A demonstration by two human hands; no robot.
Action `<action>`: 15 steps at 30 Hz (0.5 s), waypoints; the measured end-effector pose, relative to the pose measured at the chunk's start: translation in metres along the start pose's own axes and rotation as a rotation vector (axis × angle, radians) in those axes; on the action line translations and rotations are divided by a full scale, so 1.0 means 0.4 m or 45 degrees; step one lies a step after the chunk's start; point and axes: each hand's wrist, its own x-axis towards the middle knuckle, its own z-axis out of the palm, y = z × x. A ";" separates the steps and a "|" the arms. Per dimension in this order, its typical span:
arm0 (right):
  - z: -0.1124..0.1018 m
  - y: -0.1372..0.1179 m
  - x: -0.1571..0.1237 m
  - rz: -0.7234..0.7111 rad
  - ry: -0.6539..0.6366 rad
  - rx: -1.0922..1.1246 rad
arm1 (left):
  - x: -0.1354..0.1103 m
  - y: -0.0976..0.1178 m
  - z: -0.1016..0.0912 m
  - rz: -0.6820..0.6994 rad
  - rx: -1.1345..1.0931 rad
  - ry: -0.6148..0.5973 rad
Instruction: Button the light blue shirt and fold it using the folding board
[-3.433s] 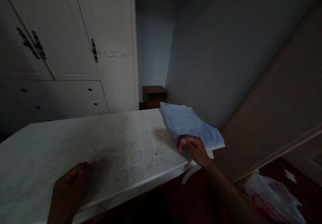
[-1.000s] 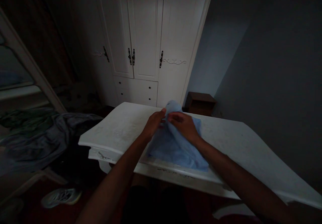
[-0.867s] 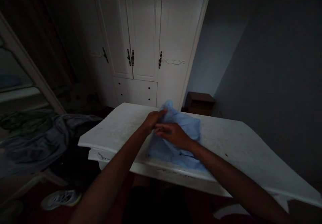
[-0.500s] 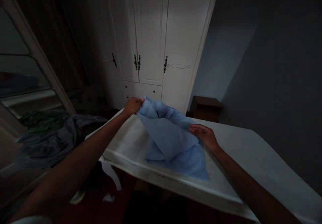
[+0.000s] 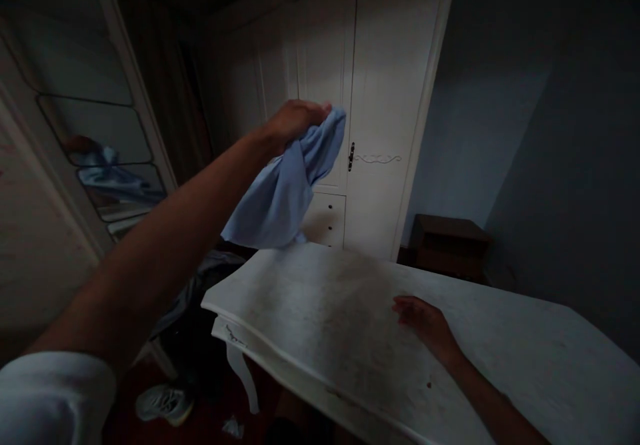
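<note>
My left hand (image 5: 293,120) is raised high above the table's left end, closed on a light blue cloth (image 5: 280,192) that hangs down crumpled from it, clear of the tabletop. My right hand (image 5: 427,322) rests on the white table (image 5: 325,305) with its fingers stretched out flat and nothing under them that I can see. The room is dim.
A white wardrobe (image 5: 380,98) with drawers stands behind the table. A small brown nightstand (image 5: 450,245) is in the back right corner. Dark clothes (image 5: 200,285) are heaped left of the table, a shoe (image 5: 163,402) lies on the floor, and a mirrored panel (image 5: 100,145) is at left.
My left hand has lifted the blue cloth off the table, up and to the left. My right hand let go of it and now lies flat on the tabletop.
</note>
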 end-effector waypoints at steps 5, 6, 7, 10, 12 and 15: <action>0.017 0.005 -0.013 0.034 0.007 0.012 | 0.068 0.094 -0.046 0.115 0.083 0.181; 0.016 0.005 -0.015 0.039 0.013 0.012 | 0.082 0.103 -0.059 0.075 0.114 0.237; 0.015 0.007 -0.016 0.044 0.013 0.014 | 0.095 0.109 -0.074 0.048 0.098 0.281; 0.012 0.017 -0.011 0.041 -0.014 0.053 | 0.120 0.125 -0.119 0.082 -0.214 0.312; 0.013 0.020 -0.001 0.005 -0.011 0.071 | 0.125 0.144 -0.146 0.137 -0.466 0.337; 0.028 -0.007 0.019 -0.110 0.017 -0.011 | 0.122 0.189 -0.171 0.175 -0.667 0.423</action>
